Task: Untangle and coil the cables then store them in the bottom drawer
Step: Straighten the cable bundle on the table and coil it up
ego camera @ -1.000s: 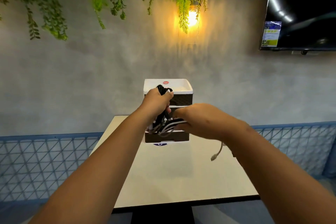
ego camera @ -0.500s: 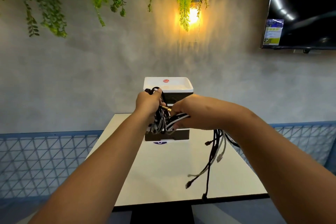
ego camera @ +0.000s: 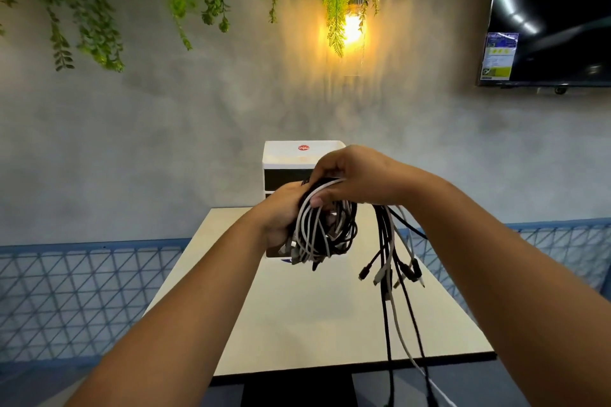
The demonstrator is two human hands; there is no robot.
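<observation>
A tangled bundle of black and white cables [ego camera: 325, 231] hangs in the air above the table, in front of the drawer unit. My left hand [ego camera: 281, 218] grips the bundle from the left side. My right hand [ego camera: 353, 180] grips it from the top. Several loose cable ends [ego camera: 391, 271] dangle from under my right hand, and the longest run down past the table's front edge. The small drawer unit [ego camera: 291, 158], white on top with dark drawer fronts, stands at the far end of the table; its lower drawers are hidden behind the hands and cables.
The cream table [ego camera: 297, 324] is narrow, with a dark front edge. Blue mesh railing [ego camera: 72, 294] runs along both sides behind it. A grey wall with a lit lamp [ego camera: 352, 31], hanging plants and a dark screen [ego camera: 555, 16] stands behind.
Both hands have pulled the cable bundle out and toward me, away from the drawer unit. More cable now hangs loose below my right hand, reaching past the table edge.
</observation>
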